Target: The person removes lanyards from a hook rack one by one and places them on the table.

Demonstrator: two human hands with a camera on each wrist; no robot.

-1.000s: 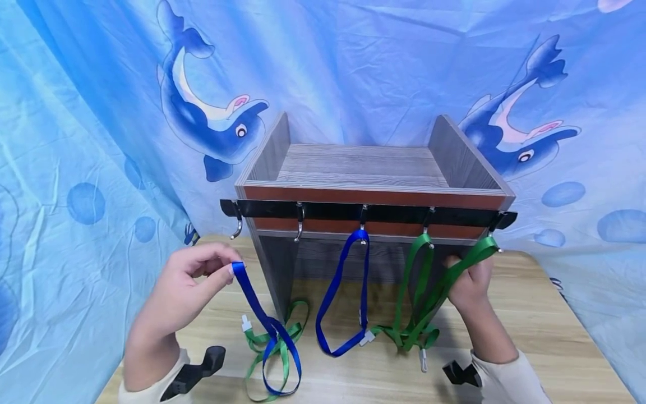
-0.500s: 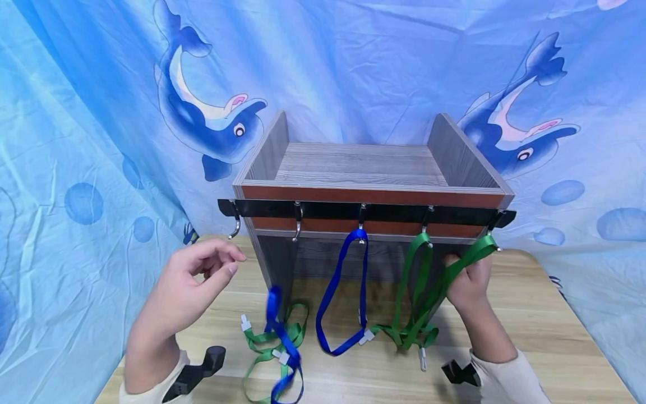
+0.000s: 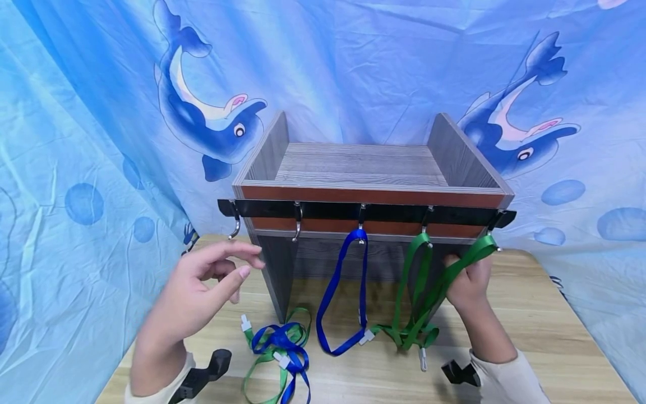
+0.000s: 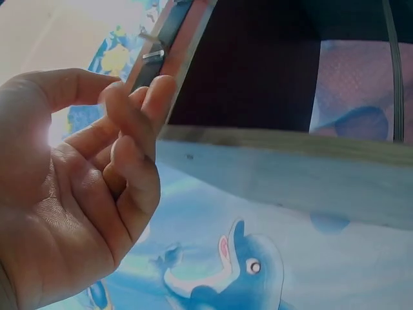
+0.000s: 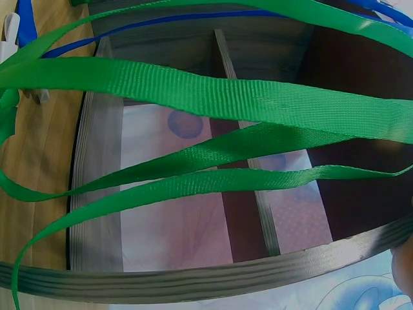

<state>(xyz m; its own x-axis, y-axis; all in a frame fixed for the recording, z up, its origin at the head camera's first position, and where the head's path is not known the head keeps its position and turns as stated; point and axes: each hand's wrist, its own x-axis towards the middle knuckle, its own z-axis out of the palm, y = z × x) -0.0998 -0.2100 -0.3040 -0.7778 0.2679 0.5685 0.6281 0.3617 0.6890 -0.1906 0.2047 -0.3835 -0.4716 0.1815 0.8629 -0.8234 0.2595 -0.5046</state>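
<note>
My left hand (image 3: 207, 286) hovers left of the wooden shelf (image 3: 363, 193), loosely bent and holding nothing; its curved fingers also show in the left wrist view. Below it on the table, a blue lanyard (image 3: 298, 350) lies crumpled over a green lanyard (image 3: 252, 376). My right hand (image 3: 469, 283) grips the shelf's right side panel, partly behind hanging green lanyards. In the right wrist view only a bit of a finger (image 5: 403, 268) shows at the panel edge (image 5: 193, 284). One blue lanyard (image 3: 328, 303) hangs from the middle hook; green lanyards (image 3: 454, 269) hang from the two right hooks.
A black hook rail (image 3: 328, 210) runs across the shelf front. Its two left hooks (image 3: 298, 224) carry nothing. The wood-grain table (image 3: 545, 336) lies beneath, with a blue dolphin curtain (image 3: 353, 67) behind.
The left hand has let go of the blue lanyard, which dropped onto the green one on the table. That hand then shifted slightly right. The right hand has stayed in place.
</note>
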